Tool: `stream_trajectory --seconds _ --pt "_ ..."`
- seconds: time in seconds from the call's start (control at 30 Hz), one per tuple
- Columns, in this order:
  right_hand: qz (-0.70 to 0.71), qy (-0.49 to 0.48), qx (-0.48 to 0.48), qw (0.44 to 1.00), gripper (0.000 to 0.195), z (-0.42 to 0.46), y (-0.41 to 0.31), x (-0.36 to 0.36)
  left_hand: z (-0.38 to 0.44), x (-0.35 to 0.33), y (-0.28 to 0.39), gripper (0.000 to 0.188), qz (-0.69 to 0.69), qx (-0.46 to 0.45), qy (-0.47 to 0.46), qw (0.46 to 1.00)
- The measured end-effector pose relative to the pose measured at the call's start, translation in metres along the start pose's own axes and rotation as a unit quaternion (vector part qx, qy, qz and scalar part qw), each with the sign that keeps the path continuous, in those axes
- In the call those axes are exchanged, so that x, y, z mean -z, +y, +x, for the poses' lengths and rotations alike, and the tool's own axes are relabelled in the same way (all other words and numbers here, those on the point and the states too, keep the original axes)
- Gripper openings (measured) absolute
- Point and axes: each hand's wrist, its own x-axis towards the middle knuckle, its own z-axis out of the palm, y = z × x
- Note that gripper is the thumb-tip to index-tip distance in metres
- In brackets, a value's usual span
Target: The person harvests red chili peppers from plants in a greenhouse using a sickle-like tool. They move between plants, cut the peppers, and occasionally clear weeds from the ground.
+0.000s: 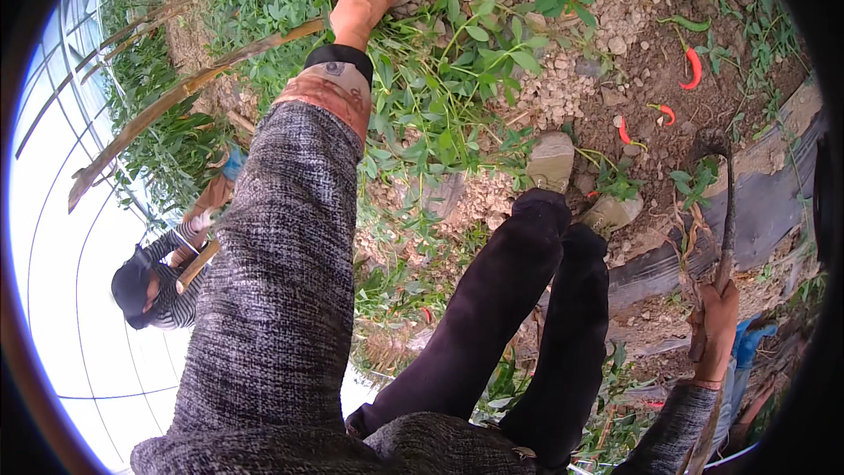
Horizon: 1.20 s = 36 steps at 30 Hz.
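Note:
My left hand is at the top, its fingers closed among the stems of a leafy green plant; the fingertips are partly hidden by leaves. On the right, my right hand grips the wooden handle of a sickle, along with some dry plant stalks. The sickle's dark curved blade is at the upper end, over bare soil near small green leaves. Red chilli peppers and a green chilli pepper lie on the soil between the two hands, towards the upper right.
My shoes stand on stony soil beside the weeds. Black plastic mulch film runs along the right. A wooden pole slants at the left, near a person in a dark cap. Another person's blue clothing shows at lower right.

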Motion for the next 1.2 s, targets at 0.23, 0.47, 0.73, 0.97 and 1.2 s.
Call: stream_trajectory --seconds 0.23,0.47,0.73,0.97,1.2 --pt "-0.047 0.018 0.047 0.998 0.025 0.018 0.025 -0.005 0.024 -0.015 -0.048 0.018 0.349 -0.364 0.192 0.842" --pt "-0.096 0.038 0.044 0.994 0.035 0.007 0.01 -0.007 -0.086 0.034 -0.054 0.02 -0.104 -0.183 0.146 0.967" --pt "-0.147 0.11 0.113 0.976 0.028 -0.007 0.002 -0.014 -0.42 0.033 -0.196 0.022 0.233 0.027 -0.464 0.854" --pt "-0.169 0.066 0.066 0.981 0.033 -0.004 -0.007 -0.017 -0.314 0.051 -0.03 0.014 0.128 -0.181 -0.133 0.966" --pt "-0.115 0.073 0.027 0.99 0.03 -0.011 0.007 -0.017 -0.018 0.06 0.176 0.042 -0.109 -0.372 0.206 0.899"
